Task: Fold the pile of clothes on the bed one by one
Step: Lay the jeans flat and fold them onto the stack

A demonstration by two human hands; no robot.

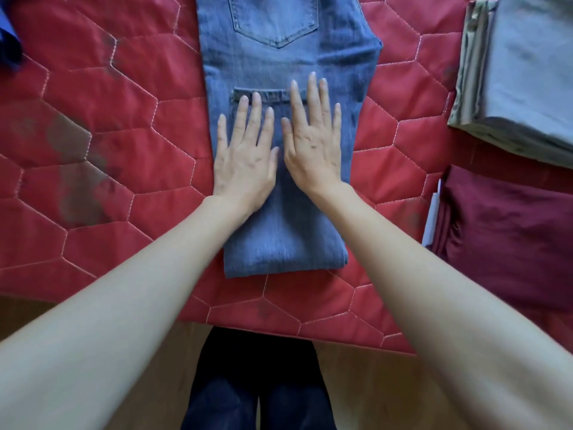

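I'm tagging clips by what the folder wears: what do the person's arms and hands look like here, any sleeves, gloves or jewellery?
Both forearms are bare as far as the frame shows, with no sleeve in view. The left hand and right hand wear no gloves, rings, watch or bracelet. The nails are short and unpainted.

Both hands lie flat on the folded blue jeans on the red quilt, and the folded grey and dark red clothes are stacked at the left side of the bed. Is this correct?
Not quite. The folded grey clothes and dark red clothes lie at the right side, as the head view shows. The rest holds: the left hand and right hand lie flat on the blue jeans on the red quilt.
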